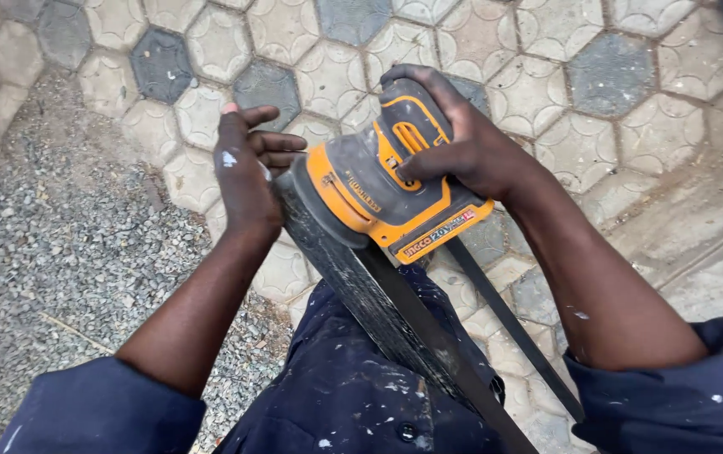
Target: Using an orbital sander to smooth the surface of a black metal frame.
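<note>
Head view looks straight down at two bare hands working over a dark metal frame (395,324). The right hand (462,147) is closed around the top of an orange and black cordless sander (378,189), fingers wrapped over its grip. The sander sits tilted, its round pad pressed against the far end of the frame, with its battery end pointing near and right. The left hand (244,172) is open, palm flat against the left side of the frame's far end, fingers stretched to the right behind the sander pad. The frame's long axis runs from the hands at the centre down toward the near right, resting across the person's lap; a thinner dark bar (513,324) runs alongside it on the right. Dark blue work clothes (336,395) flecked with white paint fill the near edge. Below lies outdoor ground: pale and grey hexagonal paving stones (546,92) far and right, loose grey gravel (67,252) on the left.
</note>
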